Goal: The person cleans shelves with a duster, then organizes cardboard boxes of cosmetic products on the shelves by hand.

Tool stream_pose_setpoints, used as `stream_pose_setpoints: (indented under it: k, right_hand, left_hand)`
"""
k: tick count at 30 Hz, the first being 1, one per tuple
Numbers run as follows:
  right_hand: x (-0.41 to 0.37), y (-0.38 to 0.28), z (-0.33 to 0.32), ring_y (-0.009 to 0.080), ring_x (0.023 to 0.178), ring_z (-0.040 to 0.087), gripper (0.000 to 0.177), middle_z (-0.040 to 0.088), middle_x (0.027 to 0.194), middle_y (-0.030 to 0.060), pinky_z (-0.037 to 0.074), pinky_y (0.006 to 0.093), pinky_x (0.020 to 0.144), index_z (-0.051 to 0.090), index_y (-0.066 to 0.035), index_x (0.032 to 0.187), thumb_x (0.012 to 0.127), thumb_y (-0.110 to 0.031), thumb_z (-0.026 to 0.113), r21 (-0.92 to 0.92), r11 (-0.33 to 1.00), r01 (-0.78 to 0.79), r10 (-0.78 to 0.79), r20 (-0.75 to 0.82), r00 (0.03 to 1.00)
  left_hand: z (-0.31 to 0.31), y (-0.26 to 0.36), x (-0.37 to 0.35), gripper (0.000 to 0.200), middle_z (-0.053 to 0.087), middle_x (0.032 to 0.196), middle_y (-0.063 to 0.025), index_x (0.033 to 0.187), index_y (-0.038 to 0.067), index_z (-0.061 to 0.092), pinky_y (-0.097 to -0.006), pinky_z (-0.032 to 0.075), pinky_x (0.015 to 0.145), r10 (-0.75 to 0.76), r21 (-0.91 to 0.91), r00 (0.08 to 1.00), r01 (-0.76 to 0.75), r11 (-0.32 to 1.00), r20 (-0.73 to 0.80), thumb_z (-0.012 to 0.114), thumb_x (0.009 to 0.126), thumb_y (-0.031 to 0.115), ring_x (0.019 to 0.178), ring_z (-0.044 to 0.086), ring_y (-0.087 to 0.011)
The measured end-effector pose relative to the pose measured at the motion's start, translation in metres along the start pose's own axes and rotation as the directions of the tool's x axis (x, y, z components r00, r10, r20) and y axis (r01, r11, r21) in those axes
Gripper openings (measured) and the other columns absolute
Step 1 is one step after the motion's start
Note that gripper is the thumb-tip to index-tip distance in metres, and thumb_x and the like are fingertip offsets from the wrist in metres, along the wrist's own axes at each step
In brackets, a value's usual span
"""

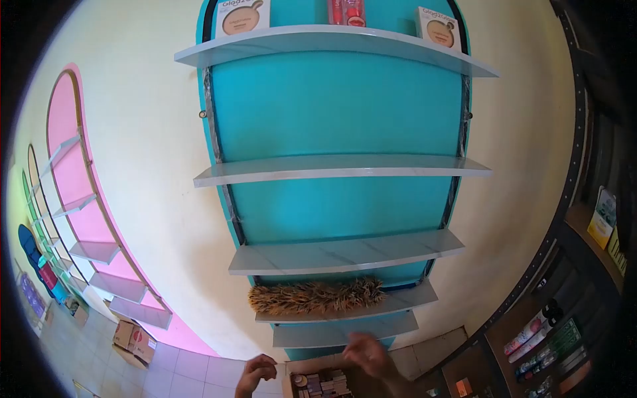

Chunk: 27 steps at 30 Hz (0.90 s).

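My left hand (257, 373) is low in the view, left of a cardboard box (288, 387). Its fingers are loosely curved and apart, with nothing showing in them. Over the right part of the box, in front of the lowest shelf (391, 326), is my right hand (369, 356). Its fingers are bent but loose, and they hold nothing visible. Several small packs (323, 385) stand packed together inside the box. On the shelf above the lowest one lies a brown feather duster (315, 296), stretched along its length.
Marbled shelves (342, 167) jut from a turquoise wall panel. The top shelf (332, 40) bears two powder boxes (242, 18) and a red pack (346, 12). A dark rack (511, 358) with bottles stands at right. Pink-backed shelves (118, 285) and a carton (135, 341) are at left.
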State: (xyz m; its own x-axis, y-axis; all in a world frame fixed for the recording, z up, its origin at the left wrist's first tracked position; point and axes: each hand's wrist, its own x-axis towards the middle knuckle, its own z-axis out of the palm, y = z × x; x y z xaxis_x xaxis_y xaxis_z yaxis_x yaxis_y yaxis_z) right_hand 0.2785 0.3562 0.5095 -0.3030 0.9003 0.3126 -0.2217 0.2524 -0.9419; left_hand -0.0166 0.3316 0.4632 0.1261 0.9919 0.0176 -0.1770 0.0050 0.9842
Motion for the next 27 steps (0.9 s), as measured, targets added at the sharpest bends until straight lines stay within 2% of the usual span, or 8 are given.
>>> stream_pose_setpoints:
  k: [6,11,15,17,19,22,25,27]
  right_hand:
    - [-0.047,0.128,0.008,0.0131,0.086,0.052,0.036,0.055,0.09,0.0053,0.041,0.0273,0.075,0.044,-0.009,0.115,0.081,-0.02,0.052,-0.359,0.883,-0.303,0.426,0.34,0.839]
    - [-0.131,0.248,-0.009,0.0145,0.081,0.053,0.033,0.056,0.089,0.0066,0.042,0.0281,0.075,0.049,-0.008,0.109,0.078,-0.018,0.054,-0.465,0.787,-0.406,0.606,0.455,0.652]
    - [-0.221,0.287,-0.045,0.0169,0.08,0.055,0.04,0.058,0.085,0.0082,0.044,0.0292,0.071,0.053,-0.007,0.104,0.07,-0.027,0.06,-0.656,0.518,-0.55,0.839,0.262,0.477]
    - [-0.269,0.319,-0.076,0.0165,0.08,0.057,0.03,0.059,0.089,0.0111,0.044,0.0284,0.071,0.055,-0.004,0.099,0.075,-0.022,0.056,-0.503,0.279,-0.818,0.954,0.045,0.297]
    - [-0.274,0.289,-0.088,0.0182,0.083,0.057,0.033,0.059,0.092,0.0128,0.044,0.0285,0.072,0.055,-0.004,0.099,0.074,-0.026,0.056,-0.711,0.217,-0.669,0.944,-0.022,0.33]
    - [-0.277,0.287,-0.095,0.0207,0.085,0.056,0.035,0.059,0.093,0.0125,0.044,0.0293,0.074,0.055,-0.003,0.099,0.075,-0.028,0.056,-0.76,0.064,-0.647,0.987,-0.047,0.152]
    - [-0.281,0.3,-0.083,0.0233,0.09,0.054,0.038,0.057,0.097,0.0131,0.041,0.0303,0.078,0.055,-0.004,0.101,0.075,-0.032,0.056,-0.767,0.142,-0.626,0.987,0.059,0.153]
    - [-0.288,0.312,-0.062,0.0277,0.096,0.051,0.051,0.054,0.102,0.0163,0.04,0.0319,0.082,0.05,-0.008,0.109,0.072,-0.043,0.054,-0.648,0.037,-0.761,0.997,0.079,-0.019]
  left_hand:
    - [-0.038,-0.178,-0.051,0.031,0.056,0.082,-0.0018,0.104,0.008,0.049,-0.0235,0.039,0.06,-0.526,0.077,0.843,0.52,0.85,0.112,0.044,0.079,0.026,0.068,0.051,-0.0102]
    - [-0.069,-0.34,-0.186,0.035,0.056,0.083,-0.0093,0.102,0.01,0.05,-0.0333,0.043,0.05,-0.841,0.143,0.447,0.895,0.423,-0.304,0.044,0.076,0.033,0.071,0.053,-0.0201]
    - [-0.079,-0.388,-0.282,0.035,0.054,0.093,-0.0053,0.103,0.014,0.053,-0.0411,0.046,0.055,-0.799,0.075,0.585,0.811,0.581,-0.14,0.046,0.076,0.035,0.078,0.053,-0.023]
    - [-0.069,-0.363,-0.289,0.039,0.05,0.105,-0.0042,0.109,0.019,0.049,-0.0447,0.044,0.061,-0.914,0.053,0.353,0.935,0.35,-0.198,0.047,0.076,0.039,0.092,0.05,-0.0234]
    - [-0.044,-0.311,-0.273,0.047,0.044,0.116,-0.0033,0.117,0.022,0.041,-0.0482,0.041,0.067,-0.968,-0.059,0.164,0.982,0.178,-0.19,0.048,0.075,0.042,0.1,0.045,-0.0226]
    - [-0.03,-0.339,-0.281,0.065,0.039,0.122,-0.0082,0.126,0.017,0.029,-0.0472,0.037,0.08,-0.984,-0.179,0.148,0.975,0.129,0.095,0.05,0.073,0.048,0.108,0.039,-0.0235]
    - [-0.004,-0.333,-0.268,0.085,0.033,0.125,-0.0153,0.129,0.007,0.018,-0.0405,0.031,0.091,-0.981,-0.116,0.189,0.976,0.184,0.033,0.052,0.068,0.055,0.114,0.034,-0.0265]
    - [0.003,-0.341,-0.273,0.089,0.033,0.125,-0.0158,0.129,0.004,0.013,-0.0371,0.031,0.092,-0.974,-0.147,0.216,0.968,0.205,0.064,0.055,0.068,0.053,0.113,0.034,-0.0258]
